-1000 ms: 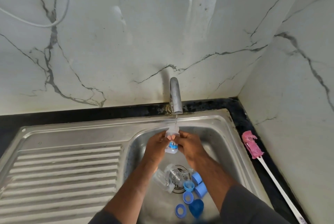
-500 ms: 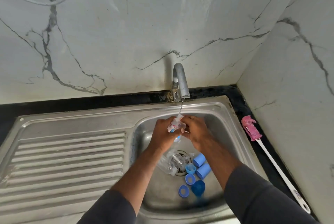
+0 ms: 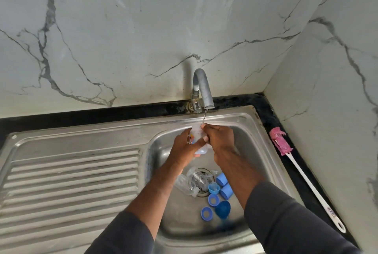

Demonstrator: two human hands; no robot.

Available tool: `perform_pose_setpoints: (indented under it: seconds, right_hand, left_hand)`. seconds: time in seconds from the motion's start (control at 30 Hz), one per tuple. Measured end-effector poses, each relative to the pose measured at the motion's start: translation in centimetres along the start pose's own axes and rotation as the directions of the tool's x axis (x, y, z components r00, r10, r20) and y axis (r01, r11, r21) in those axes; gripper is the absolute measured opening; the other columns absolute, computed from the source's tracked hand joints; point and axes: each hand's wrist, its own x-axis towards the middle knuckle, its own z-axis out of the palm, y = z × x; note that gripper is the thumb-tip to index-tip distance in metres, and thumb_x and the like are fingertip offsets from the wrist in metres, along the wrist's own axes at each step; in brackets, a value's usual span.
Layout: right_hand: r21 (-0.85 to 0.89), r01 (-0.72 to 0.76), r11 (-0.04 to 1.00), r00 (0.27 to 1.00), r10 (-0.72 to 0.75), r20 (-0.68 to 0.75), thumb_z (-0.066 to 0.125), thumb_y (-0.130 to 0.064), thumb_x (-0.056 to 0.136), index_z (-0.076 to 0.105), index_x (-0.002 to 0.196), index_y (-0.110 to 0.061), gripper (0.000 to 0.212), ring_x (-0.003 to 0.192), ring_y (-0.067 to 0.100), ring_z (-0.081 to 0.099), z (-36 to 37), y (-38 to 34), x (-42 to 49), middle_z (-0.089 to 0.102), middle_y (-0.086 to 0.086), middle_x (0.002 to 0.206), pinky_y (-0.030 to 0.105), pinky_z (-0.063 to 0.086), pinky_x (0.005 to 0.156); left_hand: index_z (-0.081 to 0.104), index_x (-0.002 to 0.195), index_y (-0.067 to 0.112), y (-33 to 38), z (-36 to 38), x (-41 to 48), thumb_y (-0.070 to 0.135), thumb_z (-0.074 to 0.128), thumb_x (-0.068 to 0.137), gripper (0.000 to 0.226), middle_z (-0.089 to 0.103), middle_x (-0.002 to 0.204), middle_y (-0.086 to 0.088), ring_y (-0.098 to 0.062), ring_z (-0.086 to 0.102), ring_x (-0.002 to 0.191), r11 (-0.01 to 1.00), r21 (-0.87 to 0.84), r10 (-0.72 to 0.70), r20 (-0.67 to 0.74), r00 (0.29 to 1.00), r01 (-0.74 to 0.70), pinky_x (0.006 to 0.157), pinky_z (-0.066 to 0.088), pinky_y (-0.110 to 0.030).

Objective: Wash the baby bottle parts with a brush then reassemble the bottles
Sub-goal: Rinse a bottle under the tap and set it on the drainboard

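Marble-look wall panels [image 3: 122, 38] meet in a corner behind a steel sink [image 3: 258, 143], with a black counter strip [image 3: 268, 116] around it.

Both hands are together under the tap [image 3: 201, 88]. The left hand [image 3: 185, 147] grips the body of a small clear baby bottle [image 3: 196, 134], fingers curled round it. The right hand [image 3: 219, 141] has its fingers curled at the upper part of the bottle, near the mouth (whether a finger goes inside, I cannot tell). The bottle stands nearly upright, mouth toward the spout, and a thin water stream [image 3: 204, 116] falls onto the right fingertips just beside the mouth.

Below the hands, on the drain, lies a second clear bottle [image 3: 190, 184] on its side. Just beside it are two blue caps [image 3: 227, 191], two blue screw rings [image 3: 206, 213] and a darker blue dome cover [image 3: 223, 209].

The bottle brush [image 3: 302, 178] is not in use. It lies on the counter strip to the right of the basin, well apart from the hands. Its long axis runs along the right wall, pink head at the far end, hanging loop toward the person. The right hand is clearly nearer, so I judge that this hand should fetch it while the left holds the bottle.

A coloured print is on the held bottle, and a small mark is on the brush handle; both are too small to read.
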Motion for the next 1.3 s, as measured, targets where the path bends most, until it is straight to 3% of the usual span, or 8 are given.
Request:
perform_pose_setpoints:
  seconds: [0.23,0.33,0.5,0.6,0.7,0.87,1.0,1.3]
  right_hand:
    - [-0.034,0.07,0.997,0.995,-0.068,0.071,0.074,-0.001,0.084,0.077,0.094,-0.011,0.014,0.084,0.02,0.071,-1.4,0.0,-0.1,0.077,0.006,0.09,0.038,0.061,0.083]
    - [-0.075,-0.042,0.996,0.974,0.058,0.221,0.07,-0.015,0.092,0.074,0.106,-0.012,0.014,0.093,0.025,0.074,-1.5,0.4,-0.2,0.078,0.006,0.098,0.045,0.06,0.089]
    - [-0.014,-0.149,0.989,0.927,0.145,0.345,0.069,-0.01,0.093,0.062,0.124,-0.011,0.032,0.097,0.027,0.074,-1.8,1.0,0.0,0.073,0.012,0.113,0.039,0.062,0.079]
    - [0.089,-0.152,0.984,0.956,0.124,0.267,0.078,-0.003,0.083,0.061,0.12,-0.011,0.042,0.099,0.027,0.073,-1.9,0.5,0.5,0.072,0.011,0.114,0.039,0.061,0.077]
    - [0.109,-0.119,0.987,0.951,0.082,0.297,0.078,-0.004,0.082,0.068,0.114,-0.007,0.034,0.096,0.024,0.074,-1.7,-0.2,0.3,0.076,0.009,0.106,0.037,0.06,0.081]
    - [0.064,-0.094,0.994,0.915,0.06,0.4,0.066,-0.012,0.095,0.069,0.115,-0.01,0.02,0.1,0.023,0.074,-1.4,-0.9,0.4,0.076,0.008,0.107,0.034,0.06,0.085]
    - [0.092,-0.08,0.993,0.927,0.04,0.372,0.072,-0.006,0.09,0.066,0.113,-0.008,0.024,0.093,0.024,0.074,-1.3,-0.8,0.4,0.075,0.011,0.105,0.034,0.06,0.08]
    - [0.093,-0.092,0.991,0.882,0.038,0.47,0.071,0.001,0.088,0.063,0.12,-0.008,0.034,0.101,0.022,0.073,-1.6,-0.6,-0.5,0.074,0.01,0.112,0.035,0.059,0.086]
  left_hand:
    - [0.052,0.133,0.015,-1.3,-0.4,0.2,0.011,0.066,0.094,0.042,0.069,0.115,-0.009,-0.016,0.069,0.097,0.991,-0.129,-0.031,-0.036,0.999,0.026,0.073,0.057,-0.027]
    - [0.054,0.132,0.012,-1.1,-0.3,0.4,0.004,0.053,0.098,0.035,0.069,0.119,-0.016,-0.024,0.068,0.1,0.969,-0.239,-0.076,-0.046,0.996,0.063,0.081,0.057,-0.035]
    - [0.072,0.112,0.014,-0.3,0.0,1.3,0.014,0.057,0.099,0.02,0.075,0.105,-0.014,-0.036,0.07,0.103,0.993,-0.099,-0.072,-0.087,0.994,0.063,0.092,0.055,-0.049]
    - [0.072,0.101,0.022,0.8,0.4,1.4,0.021,0.064,0.098,0.009,0.076,0.1,-0.006,-0.027,0.072,0.098,0.994,-0.083,-0.079,-0.134,0.988,0.069,0.077,0.06,-0.035]
    - [0.072,0.11,0.02,0.9,0.3,1.4,0.028,0.066,0.096,0.017,0.076,0.105,-0.006,-0.02,0.072,0.101,0.995,-0.09,-0.051,-0.087,0.995,0.043,0.077,0.057,-0.026]
    - [0.066,0.125,0.009,0.8,-1.4,1.2,0.022,0.062,0.098,0.031,0.074,0.114,-0.009,-0.021,0.07,0.11,0.98,-0.194,-0.067,-0.067,0.995,0.053,0.095,0.056,-0.038]
    - [0.063,0.129,0.012,1.0,-1.8,1.1,0.018,0.054,0.102,0.029,0.072,0.116,-0.012,-0.023,0.071,0.107,0.983,-0.18,-0.049,-0.092,0.995,0.032,0.083,0.06,-0.031]
    - [0.054,0.14,0.023,0.3,-1.1,0.5,0.036,0.064,0.095,0.048,0.069,0.125,-0.007,-0.024,0.068,0.113,0.978,-0.209,-0.016,-0.126,0.992,-0.01,0.089,0.058,-0.039]
